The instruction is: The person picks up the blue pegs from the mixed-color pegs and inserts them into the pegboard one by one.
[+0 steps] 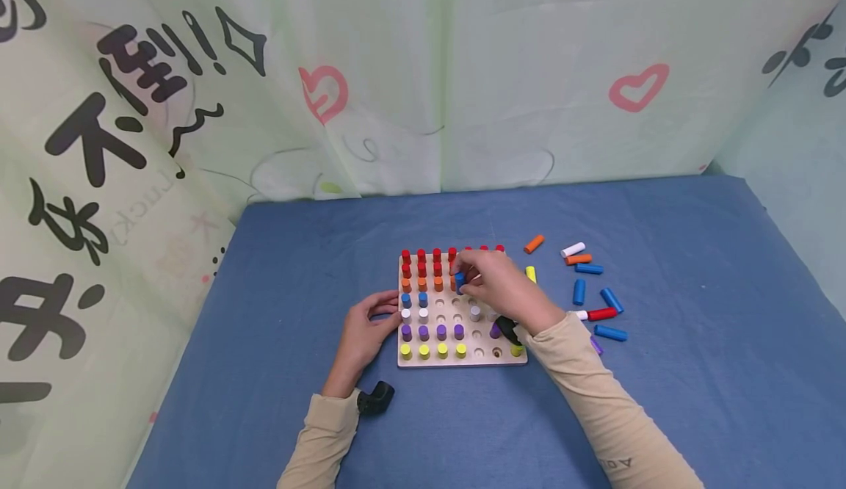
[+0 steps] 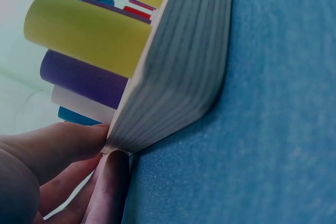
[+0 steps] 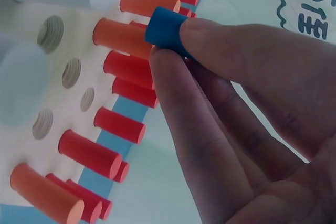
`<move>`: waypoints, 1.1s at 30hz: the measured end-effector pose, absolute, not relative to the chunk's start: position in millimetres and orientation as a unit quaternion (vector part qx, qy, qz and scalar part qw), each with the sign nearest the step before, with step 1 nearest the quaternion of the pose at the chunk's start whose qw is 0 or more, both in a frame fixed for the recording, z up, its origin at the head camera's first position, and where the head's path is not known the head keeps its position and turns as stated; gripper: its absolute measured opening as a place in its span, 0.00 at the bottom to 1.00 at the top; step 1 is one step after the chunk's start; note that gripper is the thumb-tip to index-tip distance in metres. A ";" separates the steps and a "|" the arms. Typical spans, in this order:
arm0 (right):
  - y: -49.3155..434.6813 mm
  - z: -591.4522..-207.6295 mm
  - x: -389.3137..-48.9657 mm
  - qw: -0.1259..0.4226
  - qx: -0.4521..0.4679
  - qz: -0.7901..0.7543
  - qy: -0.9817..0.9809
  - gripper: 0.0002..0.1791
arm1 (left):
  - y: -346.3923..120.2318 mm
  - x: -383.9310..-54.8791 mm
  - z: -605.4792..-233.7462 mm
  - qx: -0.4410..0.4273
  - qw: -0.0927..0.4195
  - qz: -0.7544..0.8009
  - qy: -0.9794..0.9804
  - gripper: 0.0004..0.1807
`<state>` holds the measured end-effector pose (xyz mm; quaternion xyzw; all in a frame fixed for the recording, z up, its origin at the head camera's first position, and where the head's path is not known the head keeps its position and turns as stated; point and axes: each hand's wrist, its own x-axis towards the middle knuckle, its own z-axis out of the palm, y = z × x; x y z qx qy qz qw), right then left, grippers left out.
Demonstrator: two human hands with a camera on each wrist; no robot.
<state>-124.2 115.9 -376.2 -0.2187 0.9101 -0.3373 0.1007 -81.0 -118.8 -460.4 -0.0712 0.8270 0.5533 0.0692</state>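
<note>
A wooden pegboard (image 1: 463, 363) lies on the table with rows of red, orange, blue, white, purple and yellow pegs, several holes bare. Between thumb and fingers, my right hand (image 1: 492, 283) pinches a blue peg (image 3: 167, 31) above the board, beside the orange row. In the right wrist view, the peg overlaps an orange peg (image 3: 118, 35); whether they touch I cannot tell. My left hand (image 1: 366, 321) rests its thumb and fingertips against the board's left edge, near the blue and white pegs. The left wrist view shows the thumb (image 2: 63, 142) at the board's upper edge.
Loose pegs lie right of the board, among them a blue peg (image 1: 611, 332), a red peg (image 1: 602, 313) and an orange peg (image 1: 534, 244). Blue cloth (image 1: 297, 254) covers the table. A printed curtain (image 1: 529, 92) hangs behind it.
</note>
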 end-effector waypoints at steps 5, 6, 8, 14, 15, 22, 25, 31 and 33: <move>112.2 -378.5 -123.3 0.102 -0.219 -0.345 0.907 0.11 | -118.9 -81.1 -461.0 -0.071 0.070 0.553 0.827 0.22; 111.5 -378.7 -123.0 0.103 -0.218 -0.345 0.907 0.12 | -118.6 -81.2 -460.7 -0.073 0.071 0.553 0.827 0.22; 110.3 -379.2 -122.5 0.106 -0.216 -0.343 0.908 0.12 | -118.3 -81.2 -460.6 -0.075 0.071 0.553 0.827 0.22; 106.9 -380.6 -122.0 0.105 -0.221 -0.338 0.909 0.11 | -118.1 -81.0 -460.6 -0.076 0.067 0.550 0.829 0.22; 106.2 -380.4 -121.9 0.105 -0.222 -0.338 0.909 0.11 | -118.1 -80.9 -460.6 -0.074 0.066 0.550 0.829 0.22; 101.1 -379.7 -121.9 0.110 -0.224 -0.332 0.910 0.11 | -117.9 -81.1 -460.0 -0.072 0.065 0.554 0.827 0.22; 99.8 -380.1 -122.2 0.110 -0.226 -0.331 0.909 0.10 | -117.8 -80.8 -459.5 -0.071 0.065 0.555 0.826 0.22; 97.8 -381.9 -122.2 0.116 -0.225 -0.327 0.911 0.10 | -117.4 -80.4 -458.7 -0.076 0.067 0.553 0.827 0.22; 96.5 -383.0 -122.4 0.122 -0.224 -0.328 0.909 0.09 | -117.6 -80.4 -458.9 -0.078 0.069 0.553 0.827 0.22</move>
